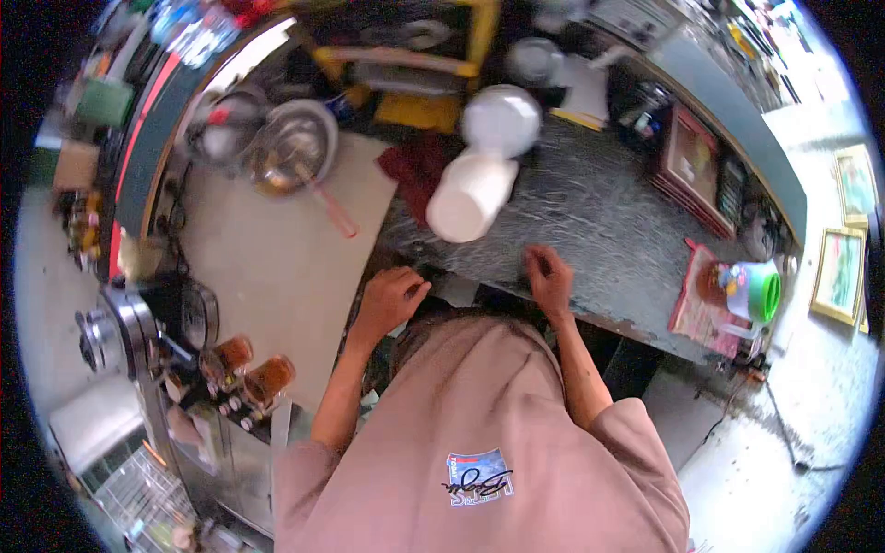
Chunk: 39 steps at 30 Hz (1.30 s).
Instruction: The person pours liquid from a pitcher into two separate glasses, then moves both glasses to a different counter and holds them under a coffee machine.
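Note:
My left hand [395, 300] is over the counter's front edge with its fingers curled in, and nothing shows in them. Near the same edge to the right, my right hand [550, 281] is loosely closed, a dark gap between thumb and fingers. Beyond both hands lies a white cylindrical container [470, 198], blurred and looking tilted. A round white dish or lid [501, 120] sits just behind it. To their left is a dark red cloth [412, 170].
On the pale board [277, 249] at left is a metal pan [300, 147] with a pink-handled utensil [334, 210]. Amber jars [268, 380] stand lower left. A green-lidded container [758, 291] rests on a red mat [698, 300] at right, with a framed box [693, 170] behind.

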### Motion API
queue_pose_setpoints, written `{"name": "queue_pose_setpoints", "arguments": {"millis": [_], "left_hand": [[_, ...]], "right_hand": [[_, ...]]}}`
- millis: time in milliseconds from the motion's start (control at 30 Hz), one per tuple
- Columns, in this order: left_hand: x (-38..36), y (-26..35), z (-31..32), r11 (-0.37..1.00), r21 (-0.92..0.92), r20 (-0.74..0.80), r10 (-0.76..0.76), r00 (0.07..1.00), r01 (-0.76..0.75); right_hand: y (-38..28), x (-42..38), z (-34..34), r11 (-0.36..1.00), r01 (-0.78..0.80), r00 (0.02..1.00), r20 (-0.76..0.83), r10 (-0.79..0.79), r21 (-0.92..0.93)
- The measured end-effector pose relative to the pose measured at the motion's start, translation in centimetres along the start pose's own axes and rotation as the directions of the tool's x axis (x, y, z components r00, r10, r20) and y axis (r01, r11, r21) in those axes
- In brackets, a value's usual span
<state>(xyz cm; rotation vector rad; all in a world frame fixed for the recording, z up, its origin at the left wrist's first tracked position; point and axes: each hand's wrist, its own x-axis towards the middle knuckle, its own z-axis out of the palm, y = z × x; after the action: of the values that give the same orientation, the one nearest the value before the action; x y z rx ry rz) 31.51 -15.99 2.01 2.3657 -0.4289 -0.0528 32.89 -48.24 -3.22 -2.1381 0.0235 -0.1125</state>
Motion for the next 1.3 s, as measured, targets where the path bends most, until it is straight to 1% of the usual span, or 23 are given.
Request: {"name": "queue_pose_setpoints", "arguments": {"millis": [67, 100, 133, 167, 200, 233, 300, 333, 400, 467, 533, 667, 733, 800, 867, 900, 1000, 1100, 1133, 1167, 1200, 1267, 1300], "left_hand": [[2.5, 2.5, 2.4, 0.998, -0.048, 0.068, 0.042, 0.997, -0.039], [3.5, 3.9, 3.7, 0.994, -0.104, 0.114, 0.050, 0.992, -0.038], [4.4, 5.1, 5.0, 0.996, -0.076, 0.171, 0.063, 0.983, -0.050], [5.3, 6.1, 6.4, 0.994, -0.079, 0.201, 0.095, 0.975, -0.081], [6.1, 7.1, 8.0, 0.989, -0.095, 0.211, 0.135, 0.968, -0.117], [7.0, 8.1, 9.3, 0.982, -0.115, 0.220, 0.175, 0.960, -0.153], [8.8, 10.2, 11.6, 0.973, -0.134, 0.283, 0.218, 0.934, -0.187], [9.5, 11.4, 12.7, 0.971, -0.141, 0.312, 0.228, 0.922, -0.192], [11.1, 13.2, 14.3, 0.960, -0.158, 0.346, 0.273, 0.898, -0.231], [12.3, 14.5, 15.4, 0.951, -0.170, 0.371, 0.306, 0.877, -0.260], [13.1, 15.4, 16.4, 0.961, -0.127, 0.396, 0.276, 0.876, -0.246], [13.8, 16.6, 17.2, 0.959, -0.092, 0.400, 0.283, 0.872, -0.269], [13.8, 17.1, 16.9, 0.977, -0.055, 0.440, 0.209, 0.874, -0.206], [13.5, 17.7, 16.4, 0.974, -0.031, 0.424, 0.215, 0.880, -0.224], [13.1, 17.7, 15.8, 0.971, -0.005, 0.402, 0.222, 0.888, -0.240], [12.8, 17.4, 15.6, 0.972, 0.000, 0.406, 0.214, 0.889, -0.234], [12.1, 16.3, 15.3, 0.980, 0.019, 0.386, 0.176, 0.905, -0.199], [11.1, 16.0, 14.9, 0.992, 0.037, 0.390, 0.100, 0.915, -0.125], [11.2, 16.0, 14.9, 0.994, 0.048, 0.400, 0.069, 0.914, -0.096], [11.2, 15.9, 15.0, 0.993, 0.043, 0.404, 0.080, 0.911, -0.106], [11.2, 15.7, 15.2, 0.996, 0.031, 0.403, 0.062, 0.913, -0.081], [10.9, 15.8, 15.6, 0.998, 0.003, 0.419, 0.049, 0.907, -0.056], [11.0, 16.0, 15.8, 0.995, -0.052, 0.400, 0.097, 0.911, -0.083]], "right_hand": [[3.4, -1.5, -4.1, 0.984, -0.136, 0.969, -0.190, 0.156, 0.114], [4.5, -2.0, -6.1, 0.981, -0.152, 0.959, -0.224, 0.176, 0.122], [5.1, -2.5, -8.1, 0.980, -0.180, 0.919, -0.341, 0.197, 0.080], [6.1, -3.4, -10.0, 0.975, -0.217, 0.865, -0.455, 0.211, 0.039], [8.4, -4.9, -12.2, 0.924, -0.374, 0.818, -0.442, 0.369, 0.080], [9.2, -5.9, -14.2, 0.913, -0.397, 0.790, -0.474, 0.390, 0.091], [10.6, -8.4, -18.2, 0.886, -0.430, 0.623, -0.653, 0.430, 0.173], [11.7, -10.0, -20.2, 0.874, -0.450, 0.590, -0.674, 0.443, 0.181], [13.9, -12.7, -24.6, 0.879, -0.456, 0.401, -0.849, 0.345, 0.142], [15.2, -14.0, -29.1, 0.871, -0.473, 0.252, -0.927, 0.276, 0.131], [17.9, -15.3, -34.0, 0.848, -0.527, 0.192, -0.979, 0.067, -0.046], [22.2, -15.4, -43.4, 0.855, -0.516, 0.183, -0.968, 0.174, 0.056], [26.0, -14.5, -46.8, 0.853, -0.509, 0.304, -0.951, 0.054, -0.114], [29.9, -12.5, -49.5, 0.880, -0.403, 0.364, -0.926, -0.099, -0.252], [38.5, -12.1, -53.7, 0.964, -0.214, 0.441, -0.865, 0.241, 0.159], [40.8, -11.8, -54.2, 0.965, -0.205, 0.440, -0.865, 0.241, 0.165], [45.7, -10.7, -56.0, 0.929, -0.315, 0.524, -0.852, -0.001, -0.194], [47.4, -11.9, -57.0, 0.747, -0.396, 0.636, -0.746, -0.197, -0.535], [43.2, -10.1, -55.9, 0.743, -0.400, 0.632, -0.749, -0.200, -0.537], [37.2, -11.4, -52.9, 0.813, -0.514, 0.479, -0.878, 0.008, -0.274], [31.2, -11.6, -51.2, 0.817, -0.577, 0.298, -0.928, 0.226, 0.013], [23.6, -13.2, -47.3, 0.770, -0.638, 0.194, -0.970, 0.147, -0.011], [20.2, -14.2, -45.3, 0.763, -0.647, 0.168, -0.978, 0.127, -0.011]]}}
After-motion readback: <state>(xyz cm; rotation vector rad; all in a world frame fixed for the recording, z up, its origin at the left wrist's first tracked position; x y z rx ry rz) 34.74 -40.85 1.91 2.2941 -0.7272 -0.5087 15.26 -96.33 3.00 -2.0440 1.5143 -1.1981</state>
